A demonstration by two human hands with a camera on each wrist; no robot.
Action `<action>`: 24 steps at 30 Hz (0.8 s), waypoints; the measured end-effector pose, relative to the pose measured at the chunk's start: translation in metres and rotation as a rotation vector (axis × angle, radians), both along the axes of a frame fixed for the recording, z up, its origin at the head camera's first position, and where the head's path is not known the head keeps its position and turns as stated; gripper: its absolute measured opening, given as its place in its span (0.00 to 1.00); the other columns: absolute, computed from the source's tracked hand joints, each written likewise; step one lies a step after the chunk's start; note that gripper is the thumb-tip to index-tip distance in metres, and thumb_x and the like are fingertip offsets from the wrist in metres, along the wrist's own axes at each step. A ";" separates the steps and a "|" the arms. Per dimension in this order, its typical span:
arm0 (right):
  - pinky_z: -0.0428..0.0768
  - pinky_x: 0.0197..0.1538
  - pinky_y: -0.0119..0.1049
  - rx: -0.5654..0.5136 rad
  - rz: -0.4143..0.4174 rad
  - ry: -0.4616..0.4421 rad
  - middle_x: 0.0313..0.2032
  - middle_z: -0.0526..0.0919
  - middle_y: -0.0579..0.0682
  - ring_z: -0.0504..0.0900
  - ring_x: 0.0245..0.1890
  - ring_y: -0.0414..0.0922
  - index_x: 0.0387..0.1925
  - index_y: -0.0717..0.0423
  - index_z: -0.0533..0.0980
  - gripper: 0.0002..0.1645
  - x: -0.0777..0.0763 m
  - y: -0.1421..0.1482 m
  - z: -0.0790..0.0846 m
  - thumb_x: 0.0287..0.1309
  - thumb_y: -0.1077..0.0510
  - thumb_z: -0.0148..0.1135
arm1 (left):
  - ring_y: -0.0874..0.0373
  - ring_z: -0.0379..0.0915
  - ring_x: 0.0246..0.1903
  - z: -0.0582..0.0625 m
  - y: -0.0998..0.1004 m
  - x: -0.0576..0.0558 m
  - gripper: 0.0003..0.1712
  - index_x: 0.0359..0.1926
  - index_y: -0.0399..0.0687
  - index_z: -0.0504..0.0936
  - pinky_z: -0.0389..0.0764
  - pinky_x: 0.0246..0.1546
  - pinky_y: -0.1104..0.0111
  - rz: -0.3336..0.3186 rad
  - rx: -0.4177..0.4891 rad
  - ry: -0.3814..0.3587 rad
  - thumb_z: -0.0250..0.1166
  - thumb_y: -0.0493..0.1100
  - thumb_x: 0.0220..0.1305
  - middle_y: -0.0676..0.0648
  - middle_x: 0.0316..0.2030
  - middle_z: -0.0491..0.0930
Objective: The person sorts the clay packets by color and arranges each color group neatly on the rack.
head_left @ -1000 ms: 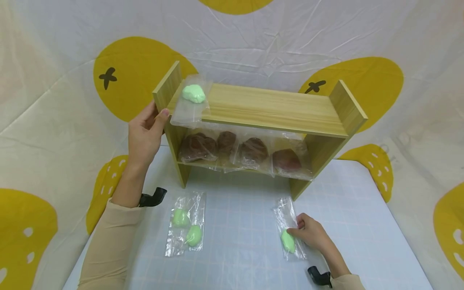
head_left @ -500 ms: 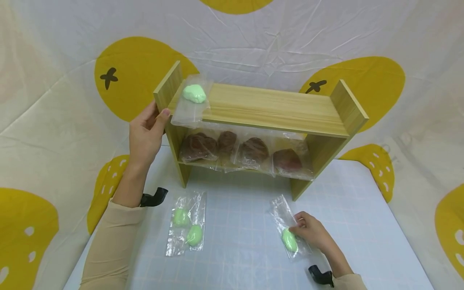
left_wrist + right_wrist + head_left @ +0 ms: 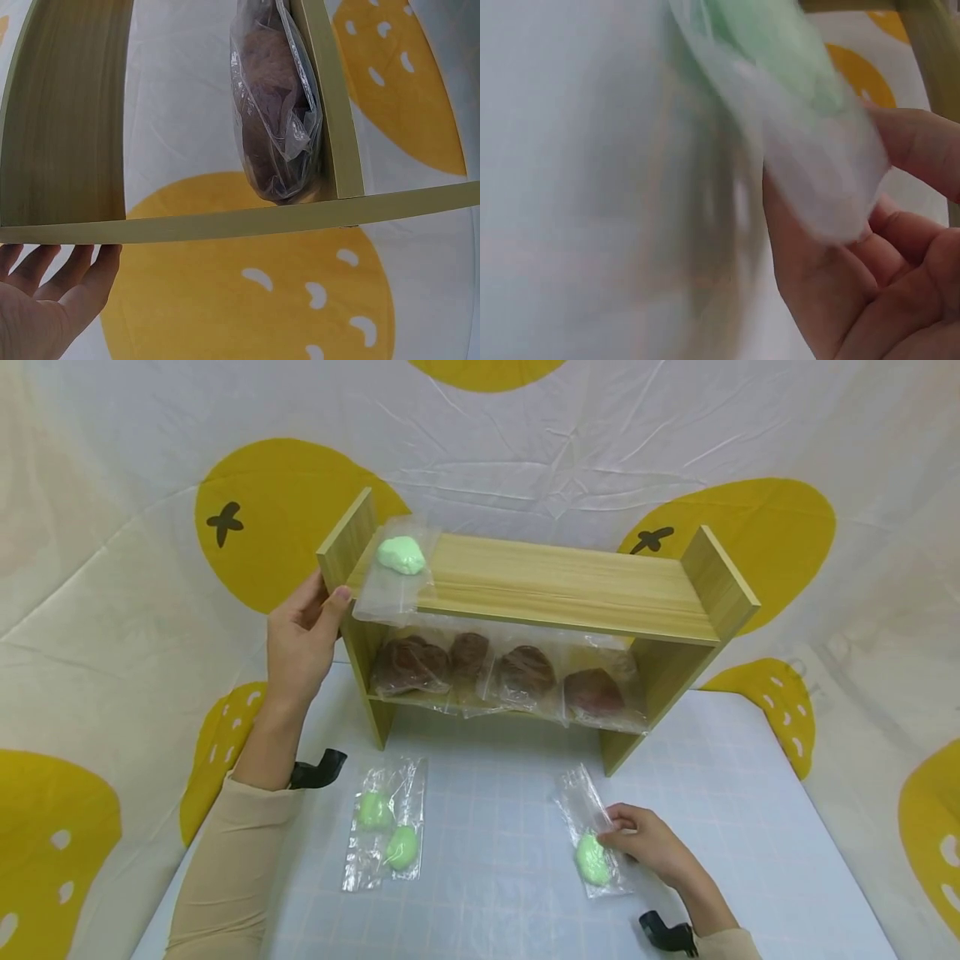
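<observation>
In the head view my left hand (image 3: 300,631) holds the left side panel of a two-tier wooden shelf (image 3: 570,585), thumb on its front edge. The left wrist view shows the fingers (image 3: 88,281) against the panel's outer face. My right hand (image 3: 648,843) pinches a clear plastic bag (image 3: 581,797) with a light green lump (image 3: 593,860) inside, over the table in front of the shelf's right end. Close up and blurred, the green lump (image 3: 780,52) shows through the bag, the right hand (image 3: 885,262) at its edge.
Another bagged green lump (image 3: 402,555) lies on the top board's left end, its bag overhanging the front. Several bagged dark brown lumps (image 3: 525,672) fill the lower board. Bags with two green lumps (image 3: 402,847) lie on the table (image 3: 487,893) at left.
The right hand has tilted the bag, its upper end swinging left, and the green lump now shows a rounder side. The left hand and shelf stay put.
</observation>
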State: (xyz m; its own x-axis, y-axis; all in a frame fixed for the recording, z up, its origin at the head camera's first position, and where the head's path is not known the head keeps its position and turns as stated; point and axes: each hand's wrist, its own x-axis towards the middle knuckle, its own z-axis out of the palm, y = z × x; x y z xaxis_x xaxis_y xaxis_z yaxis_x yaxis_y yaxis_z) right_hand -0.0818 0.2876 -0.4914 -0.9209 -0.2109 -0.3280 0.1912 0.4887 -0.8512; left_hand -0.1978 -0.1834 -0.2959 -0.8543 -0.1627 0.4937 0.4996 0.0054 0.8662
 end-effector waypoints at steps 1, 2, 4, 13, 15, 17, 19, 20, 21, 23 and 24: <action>0.81 0.30 0.36 -0.024 0.008 -0.006 0.38 0.81 0.53 0.79 0.31 0.46 0.54 0.69 0.74 0.26 0.000 0.000 0.000 0.58 0.60 0.71 | 0.51 0.77 0.54 0.000 0.000 0.000 0.26 0.66 0.55 0.77 0.81 0.50 0.66 0.001 0.000 0.000 0.66 0.41 0.69 0.42 0.61 0.77; 0.82 0.30 0.36 -0.048 0.011 -0.016 0.38 0.82 0.53 0.80 0.31 0.45 0.55 0.69 0.74 0.26 0.000 0.000 0.000 0.59 0.60 0.71 | 0.51 0.77 0.54 0.000 0.000 0.000 0.26 0.66 0.55 0.77 0.81 0.50 0.66 0.002 0.000 0.002 0.66 0.41 0.69 0.42 0.60 0.78; 0.82 0.31 0.36 -0.091 0.014 -0.032 0.39 0.82 0.53 0.80 0.31 0.45 0.55 0.69 0.73 0.26 -0.001 0.000 0.000 0.59 0.60 0.71 | 0.51 0.77 0.54 0.000 0.000 0.000 0.26 0.66 0.55 0.77 0.81 0.50 0.67 0.001 0.004 -0.001 0.66 0.41 0.69 0.42 0.60 0.77; 0.82 0.33 0.34 -0.317 0.023 -0.116 0.37 0.84 0.52 0.81 0.32 0.42 0.54 0.66 0.66 0.25 0.002 -0.005 0.005 0.62 0.63 0.68 | 0.51 0.77 0.54 0.000 0.000 0.000 0.26 0.66 0.55 0.77 0.82 0.49 0.67 -0.004 0.003 0.005 0.66 0.41 0.69 0.42 0.60 0.78; 0.83 0.35 0.34 -0.366 0.039 -0.128 0.38 0.84 0.52 0.81 0.34 0.42 0.54 0.65 0.65 0.25 0.003 -0.008 0.008 0.62 0.63 0.68 | 0.51 0.77 0.54 0.000 0.001 0.000 0.26 0.67 0.55 0.77 0.82 0.49 0.67 -0.005 0.006 0.004 0.66 0.41 0.69 0.42 0.60 0.78; 0.84 0.36 0.35 -0.403 0.059 -0.130 0.40 0.84 0.53 0.82 0.36 0.43 0.53 0.64 0.66 0.24 0.003 -0.011 0.013 0.62 0.63 0.68 | 0.51 0.77 0.53 0.000 0.000 0.000 0.26 0.67 0.55 0.77 0.82 0.49 0.67 -0.004 0.008 0.003 0.66 0.41 0.69 0.42 0.60 0.78; 0.84 0.37 0.36 -0.429 0.086 -0.119 0.42 0.84 0.54 0.83 0.37 0.44 0.53 0.63 0.66 0.23 0.004 -0.015 0.018 0.62 0.64 0.67 | 0.51 0.77 0.53 0.000 0.001 0.000 0.26 0.66 0.55 0.77 0.82 0.49 0.67 -0.003 0.008 0.001 0.66 0.41 0.69 0.42 0.60 0.78; 0.85 0.38 0.37 -0.437 0.099 -0.111 0.43 0.84 0.55 0.83 0.38 0.45 0.53 0.63 0.67 0.22 0.005 -0.016 0.021 0.63 0.64 0.67 | 0.51 0.77 0.53 0.000 0.001 0.000 0.26 0.66 0.55 0.77 0.82 0.49 0.67 -0.003 0.007 0.001 0.66 0.41 0.69 0.42 0.60 0.78; 0.85 0.38 0.38 -0.444 0.110 -0.103 0.44 0.84 0.55 0.83 0.39 0.45 0.53 0.62 0.67 0.21 0.005 -0.018 0.024 0.63 0.64 0.66 | 0.51 0.77 0.53 0.000 0.001 0.000 0.26 0.66 0.55 0.77 0.82 0.48 0.67 0.000 0.004 0.001 0.66 0.41 0.69 0.42 0.60 0.78; 0.86 0.39 0.40 -0.457 0.136 -0.085 0.46 0.84 0.55 0.84 0.40 0.46 0.54 0.62 0.68 0.20 0.007 -0.021 0.030 0.64 0.65 0.65 | 0.51 0.77 0.53 0.000 0.001 0.000 0.26 0.66 0.55 0.77 0.82 0.48 0.67 0.000 0.004 0.002 0.66 0.41 0.69 0.42 0.60 0.78; 0.86 0.39 0.42 -0.462 0.153 -0.070 0.46 0.84 0.55 0.84 0.40 0.46 0.55 0.62 0.68 0.20 0.007 -0.023 0.033 0.65 0.66 0.64 | 0.51 0.77 0.53 0.000 0.001 0.000 0.26 0.66 0.55 0.77 0.82 0.48 0.67 -0.001 0.005 0.003 0.66 0.41 0.69 0.42 0.60 0.78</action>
